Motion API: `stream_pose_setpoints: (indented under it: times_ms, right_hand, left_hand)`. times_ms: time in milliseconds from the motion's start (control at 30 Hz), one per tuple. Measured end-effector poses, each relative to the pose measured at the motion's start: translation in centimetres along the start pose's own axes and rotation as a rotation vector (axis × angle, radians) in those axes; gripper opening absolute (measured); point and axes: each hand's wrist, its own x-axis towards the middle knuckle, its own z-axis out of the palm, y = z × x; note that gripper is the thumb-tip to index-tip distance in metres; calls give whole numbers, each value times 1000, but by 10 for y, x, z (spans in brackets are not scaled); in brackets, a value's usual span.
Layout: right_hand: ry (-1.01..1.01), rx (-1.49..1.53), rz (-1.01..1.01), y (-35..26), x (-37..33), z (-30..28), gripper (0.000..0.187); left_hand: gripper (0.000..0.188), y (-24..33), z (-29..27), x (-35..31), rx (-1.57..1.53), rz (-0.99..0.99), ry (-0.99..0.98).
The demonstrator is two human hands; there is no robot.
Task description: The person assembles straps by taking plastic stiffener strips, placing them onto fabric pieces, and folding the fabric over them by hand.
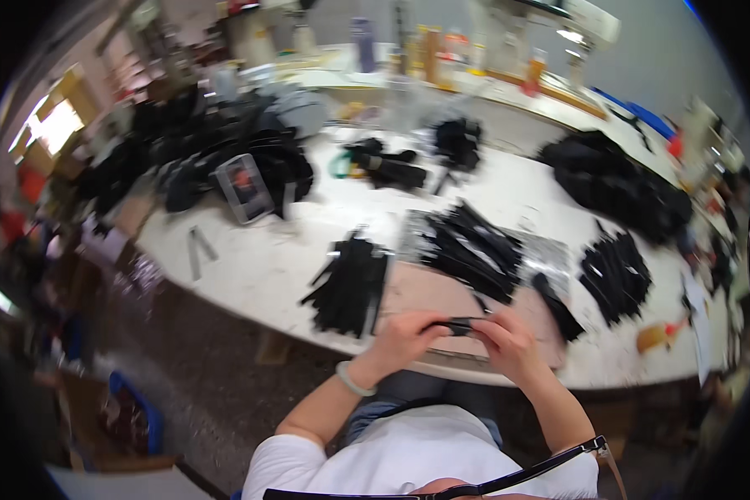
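Note:
A short black strip [458, 326] is stretched between my two hands, just above the front edge of the table. My left hand [404, 337] pinches its left end, and my right hand [507, 342] pinches the other. Blur hides the strip's finer detail. Beneath and beyond my hands lies a pinkish board [425, 292]. A heap of black strips [475, 250] rests across the board's far part. Another pile of black strips [350, 283] lies left of the board, and a third black pile [615, 275] is to its right. A single wider black piece [558, 308] lies near my right hand.
The white table [250, 275] curves around me. Dark cloth heaps [225, 158] and a phone [245, 189] are at the left; tweezers [198, 252] lie nearby. A large black bundle [617, 183] sits back right. Bottles [535, 71] stand on a rear shelf. A blue bin [137, 412] is below left.

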Motion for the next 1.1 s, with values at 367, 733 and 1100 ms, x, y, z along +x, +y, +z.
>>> stream_pose_setpoints:
  times_ms: [367,733,1100]
  right_hand:
    - [281,-96,713,124,-4,-145,20]
    - [-72,-88,125,63,60,-10,19]
    - [-202,368,537,62,105,50,22]
  left_hand:
    - [26,-24,-8,-6,260,76,-90]
    - [23,-28,-9,9,148,-51,10]
    - [65,-80,-7,85,-46,-209,88]
